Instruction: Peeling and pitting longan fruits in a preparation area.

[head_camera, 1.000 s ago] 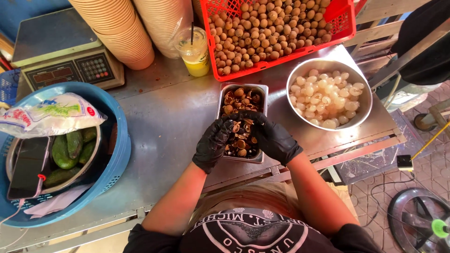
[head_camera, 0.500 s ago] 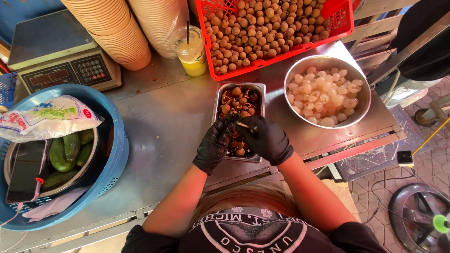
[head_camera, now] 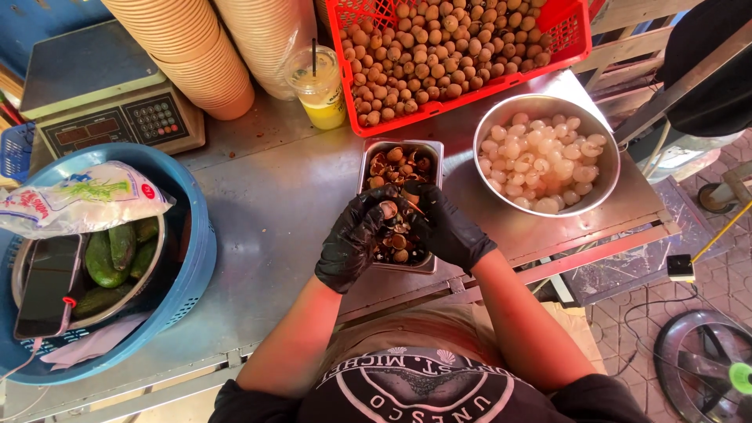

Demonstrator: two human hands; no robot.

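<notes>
Both in black gloves, meeting over a small steel tray [head_camera: 395, 160]: left hand [head_camera: 356, 243] pinched shut on a brown fruit [head_camera: 388, 210], right hand [head_camera: 446, 227] curled at the same fruit, grip unclear. Tray full of brown shells, near the bench [head_camera: 266, 211] front edge at 6 o'clock; bare steel open toward 9. Little changed from half a second back, hands in the same spot. At 2 o'clock, steel bowl [head_camera: 607, 168] of peeled white fruit; at 12, red crate [head_camera: 568, 35] of unpeeled ones; at 9, blue basket [head_camera: 200, 251] with green vegetables.
</notes>
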